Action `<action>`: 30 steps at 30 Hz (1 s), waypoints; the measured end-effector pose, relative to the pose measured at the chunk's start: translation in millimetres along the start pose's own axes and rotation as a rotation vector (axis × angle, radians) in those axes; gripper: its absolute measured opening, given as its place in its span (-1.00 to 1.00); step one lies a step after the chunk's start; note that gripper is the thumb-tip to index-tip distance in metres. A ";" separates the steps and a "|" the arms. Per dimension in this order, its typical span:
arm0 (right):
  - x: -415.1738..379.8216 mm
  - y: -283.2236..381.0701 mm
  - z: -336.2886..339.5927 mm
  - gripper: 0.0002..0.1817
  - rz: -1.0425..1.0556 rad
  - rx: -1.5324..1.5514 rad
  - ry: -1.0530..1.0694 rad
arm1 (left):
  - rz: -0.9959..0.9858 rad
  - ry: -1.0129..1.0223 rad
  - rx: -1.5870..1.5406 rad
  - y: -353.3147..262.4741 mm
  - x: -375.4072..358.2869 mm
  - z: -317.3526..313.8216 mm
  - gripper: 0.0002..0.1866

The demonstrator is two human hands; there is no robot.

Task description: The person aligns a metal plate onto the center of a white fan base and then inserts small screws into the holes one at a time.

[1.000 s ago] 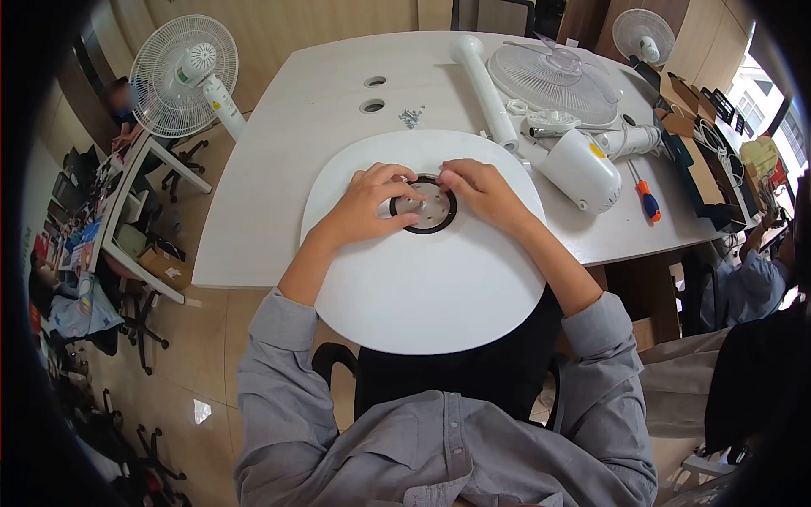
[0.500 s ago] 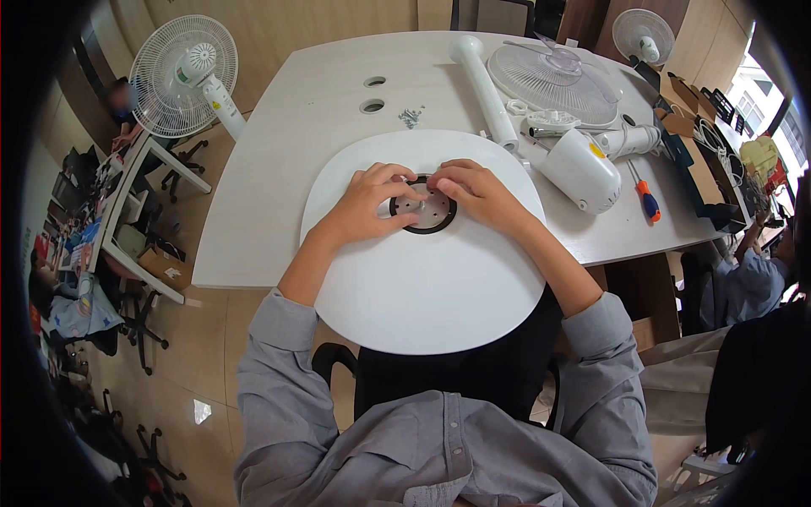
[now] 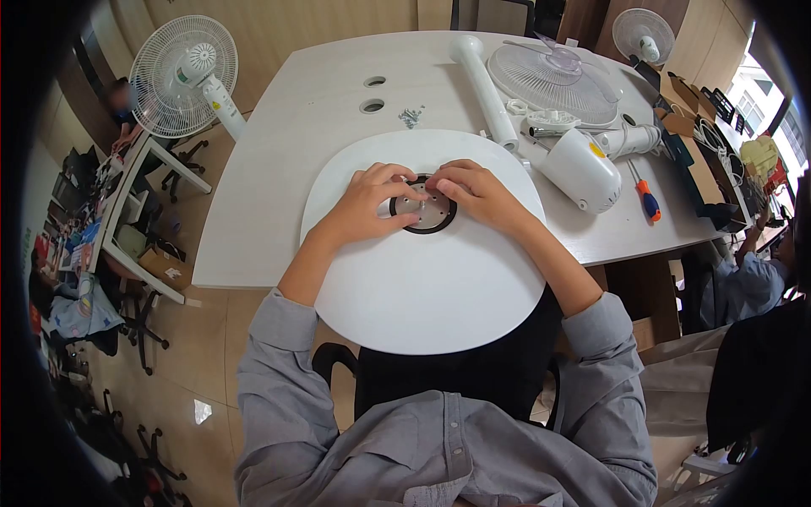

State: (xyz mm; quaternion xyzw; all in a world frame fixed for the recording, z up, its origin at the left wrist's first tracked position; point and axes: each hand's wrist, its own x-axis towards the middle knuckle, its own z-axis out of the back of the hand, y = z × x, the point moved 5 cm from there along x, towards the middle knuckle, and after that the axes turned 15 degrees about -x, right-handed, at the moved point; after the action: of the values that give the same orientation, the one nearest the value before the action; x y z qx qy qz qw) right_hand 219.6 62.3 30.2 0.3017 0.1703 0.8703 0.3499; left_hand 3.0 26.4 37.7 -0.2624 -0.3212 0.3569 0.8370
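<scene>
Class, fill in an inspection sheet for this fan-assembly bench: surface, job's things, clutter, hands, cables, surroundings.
Surface: white table, two round holes.
Job's things: round white base overhanging the near edge; metal plate at its centre.
Clutter: pole, fan grille, motor housing, screwdriver, loose screws.
Hands: left hand and right hand, fingers on the plate's rim.
Cables: a white cord by the grille.
Surroundings: assembled fan at left; another person's sleeve at right.

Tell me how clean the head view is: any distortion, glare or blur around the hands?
Head view: strong fisheye bending, black vignette at the corners; even, soft light, no glare on the white fan base; left hand, right hand and metal plate sharp; window at far right overexposed.
</scene>
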 end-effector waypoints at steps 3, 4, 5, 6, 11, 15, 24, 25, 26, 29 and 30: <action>4.3 -4.0 6.5 -0.63 -0.073 0.024 0.115 | -0.002 0.005 0.011 1.6 -0.2 -0.4 -0.63; 4.0 -2.9 7.5 -0.62 -0.100 0.037 0.125 | -0.004 0.009 0.015 1.7 -0.4 -0.4 -0.63; 3.3 -1.6 8.3 -0.62 -0.126 0.050 0.135 | -0.009 0.005 0.013 1.1 -0.6 0.0 -0.63; 2.4 -1.4 8.1 -0.62 -0.154 0.063 0.145 | -0.014 0.002 0.011 0.2 -0.8 0.2 -0.63; 1.1 2.2 2.8 -0.59 -0.027 0.021 0.043 | -0.005 -0.004 0.009 -0.5 -0.4 0.5 -0.67; 1.5 0.8 1.4 -0.59 -0.002 0.005 0.079 | -0.033 -0.023 0.006 1.9 -0.2 -0.1 -0.71; 3.7 3.6 10.9 -0.61 -0.029 -0.019 0.069 | 0.010 -0.003 0.001 -3.3 0.6 0.4 -0.66; 2.9 3.6 10.7 -0.61 -0.045 0.009 0.074 | 0.011 -0.003 0.001 -3.1 0.7 0.3 -0.66; 1.8 4.3 10.2 -0.61 -0.061 0.037 0.079 | 0.015 -0.001 0.002 -2.6 1.0 0.1 -0.65; 0.9 6.4 11.2 -0.62 -0.051 0.055 0.083 | 0.017 0.000 0.004 -1.8 0.8 -0.2 -0.65; 0.8 7.0 11.8 -0.62 -0.039 0.049 0.083 | 0.012 -0.001 0.005 -2.2 0.5 0.0 -0.65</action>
State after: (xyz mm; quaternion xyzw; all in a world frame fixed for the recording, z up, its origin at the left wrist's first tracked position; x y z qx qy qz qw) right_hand 223.1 59.0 43.1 0.2706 0.2116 0.8707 0.3521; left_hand 4.2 25.4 39.3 -0.2621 -0.3192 0.3627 0.8354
